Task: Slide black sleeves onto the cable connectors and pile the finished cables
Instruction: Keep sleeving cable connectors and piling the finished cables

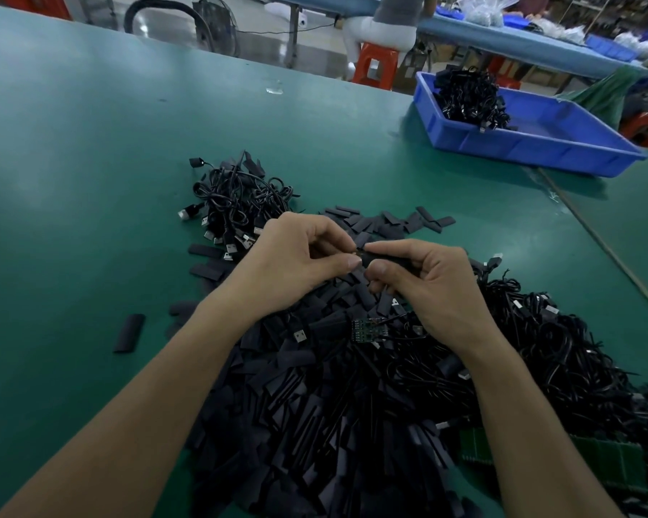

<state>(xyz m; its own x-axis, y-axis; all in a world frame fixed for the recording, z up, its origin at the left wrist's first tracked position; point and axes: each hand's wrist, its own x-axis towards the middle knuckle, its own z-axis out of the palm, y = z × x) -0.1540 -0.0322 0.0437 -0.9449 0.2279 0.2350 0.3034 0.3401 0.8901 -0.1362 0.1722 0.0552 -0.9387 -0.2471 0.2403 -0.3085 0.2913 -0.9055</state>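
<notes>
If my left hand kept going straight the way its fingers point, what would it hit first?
Probably the black sleeve pinched between the two hands: the left hand points right, straight at it, with the right hand directly behind. Depth is hard to judge from one view.

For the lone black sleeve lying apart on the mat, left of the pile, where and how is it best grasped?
Probably pinch the lone sleeve across its narrow width near mid-length, coming down from above. It lies flat on the green mat, apart from the sleeve pile, so both long edges are free for the fingers.
</notes>
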